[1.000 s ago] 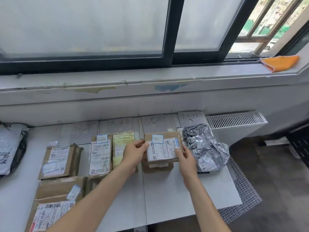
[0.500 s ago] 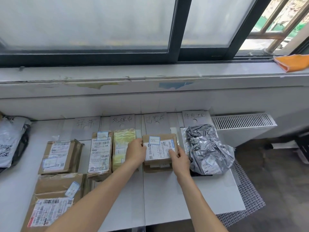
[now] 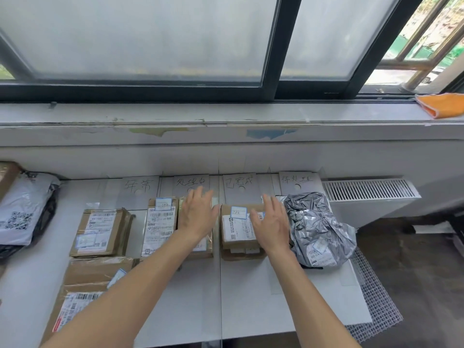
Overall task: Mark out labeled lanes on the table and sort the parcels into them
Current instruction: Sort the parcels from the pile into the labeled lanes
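Note:
A small cardboard parcel (image 3: 238,229) with a white shipping label lies on another flat box in the third lane of the white table (image 3: 251,297). My left hand (image 3: 197,216) hovers with straight fingers left of it, over the yellow-green parcel. To the parcel's right, my right hand (image 3: 272,222) is spread flat above its edge, holding nothing. Handwritten lane labels (image 3: 238,183) stand along the table's back edge. A crumpled grey mailer bag (image 3: 316,229) fills the rightmost lane. Brown boxes (image 3: 100,231) and a labelled parcel (image 3: 159,229) lie in the left lanes.
A larger taped box (image 3: 88,292) sits at the front left. Grey and black poly mailers (image 3: 22,212) are piled at the far left. A white radiator (image 3: 369,197) stands right of the table, and an orange cloth (image 3: 442,105) lies on the windowsill.
Both hands let go of the small cardboard parcel after setting it down in the third lane, and they now hover open on either side of it.

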